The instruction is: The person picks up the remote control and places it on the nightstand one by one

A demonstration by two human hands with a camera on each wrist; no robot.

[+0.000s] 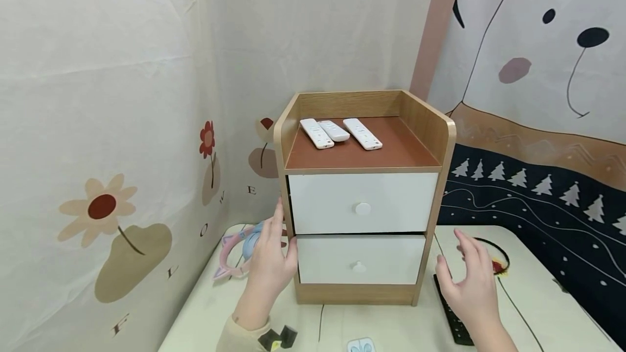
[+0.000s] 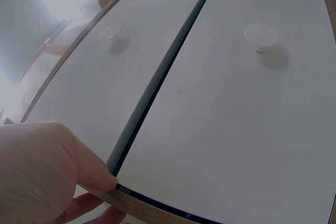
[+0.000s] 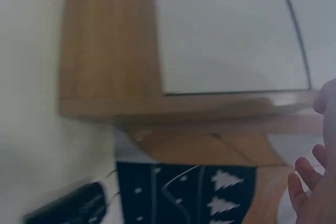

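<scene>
A small wooden cabinet with two white drawers stands upright on the table. Its upper drawer and lower drawer each have a round white knob, and a dark gap runs between them. My left hand rests on the cabinet's left side, fingers fairly straight along the side panel. In the left wrist view its thumb touches the front edge near that gap. To the right of the cabinet, my right hand hovers with loosely bent fingers, apart from the cabinet and holding nothing.
Three white remotes lie on the cabinet's brown top. A pink and blue headset sits behind my left hand. Partly behind my right hand is a black keyboard. A small white case lies at the front. Printed cloth covers the walls.
</scene>
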